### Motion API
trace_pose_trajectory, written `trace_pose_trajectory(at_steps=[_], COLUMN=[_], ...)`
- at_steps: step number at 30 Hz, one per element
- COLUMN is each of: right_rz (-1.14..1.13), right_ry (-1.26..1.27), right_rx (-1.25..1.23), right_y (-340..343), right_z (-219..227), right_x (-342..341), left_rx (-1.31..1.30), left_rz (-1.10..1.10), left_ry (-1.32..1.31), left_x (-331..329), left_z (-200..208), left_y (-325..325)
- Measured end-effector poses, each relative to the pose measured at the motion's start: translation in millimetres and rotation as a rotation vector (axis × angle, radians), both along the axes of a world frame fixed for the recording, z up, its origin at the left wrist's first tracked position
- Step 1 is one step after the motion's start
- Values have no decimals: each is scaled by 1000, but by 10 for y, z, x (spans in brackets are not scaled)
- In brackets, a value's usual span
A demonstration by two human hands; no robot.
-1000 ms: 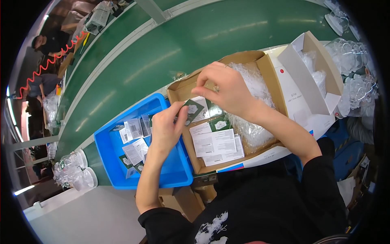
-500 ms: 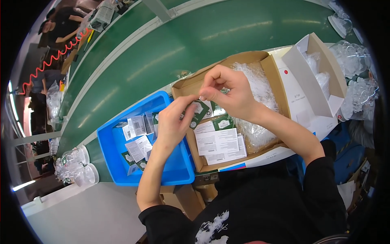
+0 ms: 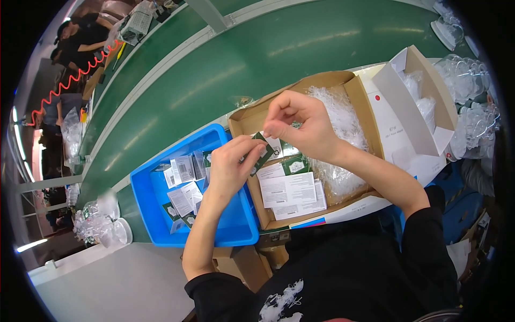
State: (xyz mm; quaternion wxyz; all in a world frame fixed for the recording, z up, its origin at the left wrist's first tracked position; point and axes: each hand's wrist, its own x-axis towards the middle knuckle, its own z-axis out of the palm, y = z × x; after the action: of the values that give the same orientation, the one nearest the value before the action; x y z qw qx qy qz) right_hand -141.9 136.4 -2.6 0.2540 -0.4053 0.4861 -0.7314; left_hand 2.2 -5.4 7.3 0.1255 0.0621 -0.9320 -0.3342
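Observation:
My left hand (image 3: 230,161) pinches a small green printed card (image 3: 264,156) between thumb and fingers, above the seam between the blue bin and the cardboard box. Just up and right of it, my right hand (image 3: 304,124) has thumb and fingertips pressed together; whatever they hold, if anything, is too small to make out. Below the hands, the cardboard box (image 3: 370,121) contains white printed leaflets (image 3: 289,190), another green card (image 3: 294,165) and a heap of clear plastic strands (image 3: 338,121). In the blue bin (image 3: 144,214) lie several clear-bagged cards and leaflets (image 3: 185,169).
A green work surface (image 3: 214,86) with metal rails runs behind the containers. At right stand an open white carton (image 3: 394,102) with clear plastic inside and several clear plastic jars (image 3: 461,78). More clear jars (image 3: 115,231) sit at left. People (image 3: 80,40) work at far left, near a red coiled hose (image 3: 56,94).
My left hand has dropped slightly with the green card, leaving a small gap between its fingertips and my right hand's. The right hand stays almost in place, still pinched.

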Motion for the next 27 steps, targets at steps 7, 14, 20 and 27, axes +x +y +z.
trace_pose_trajectory(at_steps=[7,14,20,27], right_rz=[140,120,13,55], right_ry=[362,354,262,276], right_rx=[238,237,213,157], right_y=[-34,-36,-33,-43], right_z=[-59,-46,-36,-44], right_x=[24,-62,-128,-95], left_rx=[-26,-39,241,443], left_rz=[-1,31,149,250], left_ry=[10,2,5,-7], left_x=[4,-15,-17,31], left_z=[-4,-17,3,1], left_y=[-2,-3,51,70])
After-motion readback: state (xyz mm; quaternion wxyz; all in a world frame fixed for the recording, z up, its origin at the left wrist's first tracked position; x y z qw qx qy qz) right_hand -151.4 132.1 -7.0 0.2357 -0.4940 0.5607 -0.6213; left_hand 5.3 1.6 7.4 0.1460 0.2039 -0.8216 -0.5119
